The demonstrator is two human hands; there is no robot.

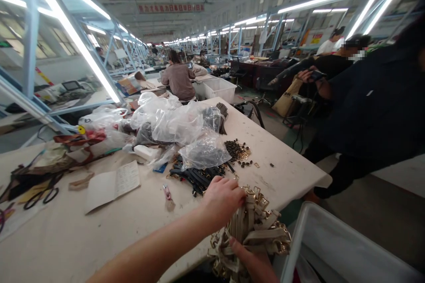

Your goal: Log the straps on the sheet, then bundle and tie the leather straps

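My left hand (223,196) reaches across the near edge of the white table (99,234) and grips the top of a bundle of beige straps with gold metal buckles (254,227). My right hand (244,250) comes from below and holds the same bundle from underneath; only its fingers and wrist show. The bundle hangs at the table's edge, partly over it. Just beyond my left hand lies a heap of black straps (195,177), and past that a pile of small dark metal fittings (236,149).
Clear plastic bags (179,121) are heaped mid-table. An open booklet (111,185), scissors (41,196) and a small clip (166,192) lie to the left. A white bin (335,247) stands at the lower right. A person in dark clothes (372,97) stands on the right; another sits farther back (179,80).
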